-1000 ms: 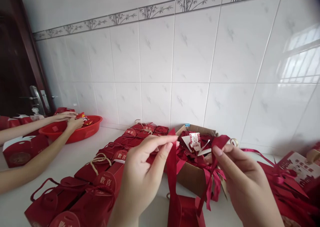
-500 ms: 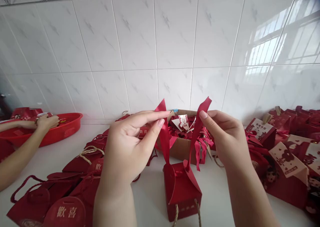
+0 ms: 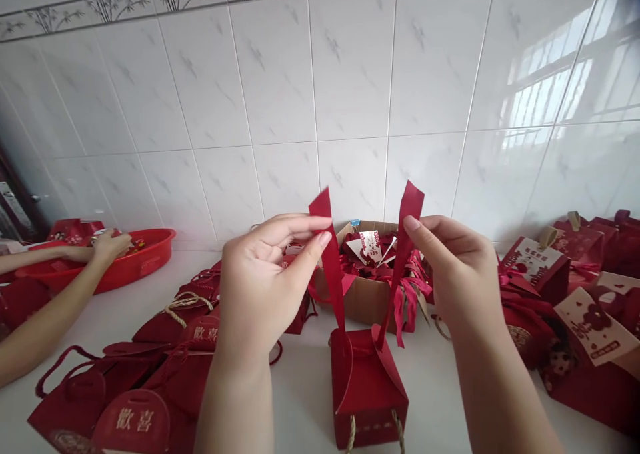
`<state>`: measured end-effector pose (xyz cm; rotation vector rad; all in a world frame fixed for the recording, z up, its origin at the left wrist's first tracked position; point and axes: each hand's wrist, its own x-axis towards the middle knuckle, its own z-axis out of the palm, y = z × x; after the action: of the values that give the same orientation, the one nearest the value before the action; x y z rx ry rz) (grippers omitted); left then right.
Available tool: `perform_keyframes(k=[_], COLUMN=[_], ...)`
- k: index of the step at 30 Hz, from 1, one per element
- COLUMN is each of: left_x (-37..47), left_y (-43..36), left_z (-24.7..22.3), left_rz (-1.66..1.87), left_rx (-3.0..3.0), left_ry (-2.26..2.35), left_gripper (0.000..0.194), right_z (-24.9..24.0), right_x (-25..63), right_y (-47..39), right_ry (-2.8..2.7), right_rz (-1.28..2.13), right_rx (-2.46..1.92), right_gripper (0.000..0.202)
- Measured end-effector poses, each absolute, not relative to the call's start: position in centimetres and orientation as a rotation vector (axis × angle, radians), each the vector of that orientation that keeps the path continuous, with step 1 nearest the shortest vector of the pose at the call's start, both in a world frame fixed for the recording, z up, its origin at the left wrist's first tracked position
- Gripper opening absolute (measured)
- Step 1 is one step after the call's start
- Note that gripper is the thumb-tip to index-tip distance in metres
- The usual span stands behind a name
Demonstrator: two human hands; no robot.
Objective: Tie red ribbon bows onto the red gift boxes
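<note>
Red ribbon [image 3: 331, 274]: lower centre of the frame, two ends rising from a small red box [image 3: 373, 374] on the counter [image 3: 300, 387]. Probably light, soft, slightly slippery; best pinched near the tips. Box: apparently thin, stiff card, easily creased; best held by its sides. My left hand [image 3: 265, 267]: fingers [image 3: 311, 225] together, clamped on one end. My right hand [image 3: 460, 261]: fingers likewise on the other.

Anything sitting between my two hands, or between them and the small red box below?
Nothing visible. The left hand and right hand pinch two red ribbon strips rising from the small red box; the space between the strips looks free. The open cardboard box stands behind them.
</note>
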<state>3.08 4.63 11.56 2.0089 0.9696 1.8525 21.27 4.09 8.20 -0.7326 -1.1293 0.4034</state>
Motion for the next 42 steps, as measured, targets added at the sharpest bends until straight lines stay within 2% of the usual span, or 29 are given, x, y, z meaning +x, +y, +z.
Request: perform_keyframes(k=[10,16,23,27,37,42], left_x=[4.2,4.1,4.0,4.2,4.8,4.5], left_y=[4.3,4.7,4.4,3.9,4.7,4.9], left_z=[11.4,11.3,11.1,11.3,10.9,11.0], left_rz=[1.674,1.657,1.651,1.588,1.461,1.360], left_rx=[2.145,2.177,2.073,1.994,1.790,1.762], left_ry=[0.870,0.786,0.774,0.774,0.606,0.593], left_gripper=[0.024,0.010,0.010,0.029,0.047,0.048], right_z=[8.4,8.5,8.6,8.6,8.8,8.6], right_x=[21.0,20.8,20.6,20.3,20.2,20.5], right_y=[4.1,4.0,3.6,3.2,2.6,2.6], right_ry=[-1.185,-1.195,-1.286,-1.348,-1.470,-1.554], right_rz=[0.462,0.533,0.384,0.377,0.643,0.604], right_rx=[-0.710,-0.688,-0.798,-0.814,-0.731,-0.743], right_gripper=[0.025,0.022,0.021,0.018,0.013,0.018])
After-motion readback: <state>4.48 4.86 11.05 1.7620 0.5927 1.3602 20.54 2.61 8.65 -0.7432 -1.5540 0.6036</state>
